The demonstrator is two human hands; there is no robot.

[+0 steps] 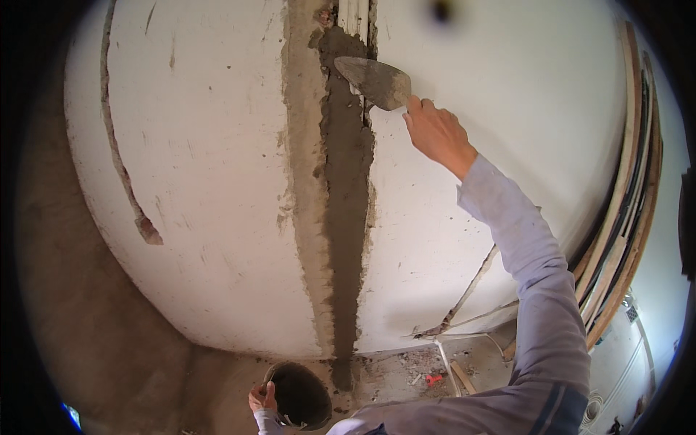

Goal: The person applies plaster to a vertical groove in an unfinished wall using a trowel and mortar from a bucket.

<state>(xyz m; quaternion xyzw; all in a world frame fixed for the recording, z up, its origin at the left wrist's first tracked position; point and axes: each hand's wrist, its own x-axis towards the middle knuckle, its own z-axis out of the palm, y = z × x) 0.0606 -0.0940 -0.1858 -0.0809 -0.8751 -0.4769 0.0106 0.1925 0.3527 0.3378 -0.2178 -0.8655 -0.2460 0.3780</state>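
Observation:
My right hand (438, 130) is closed round the handle of a pointed trowel (373, 80), its blade against the upper part of a vertical band of wet grey mortar (341, 217) in the white wall (203, 145). Some pale vertical lengths (353, 16) show in the channel above the mortar. At the bottom, my left hand (262, 399) grips the rim of a dark round bucket (301, 395), whose inside is too dark to make out.
Long boards (620, 203) lean at the right. Narrow cut grooves (116, 145) run along the wall. The dusty floor (109, 304) holds rubble, a small red piece (433, 379), white pipe (446, 362) and a white coil (593, 406).

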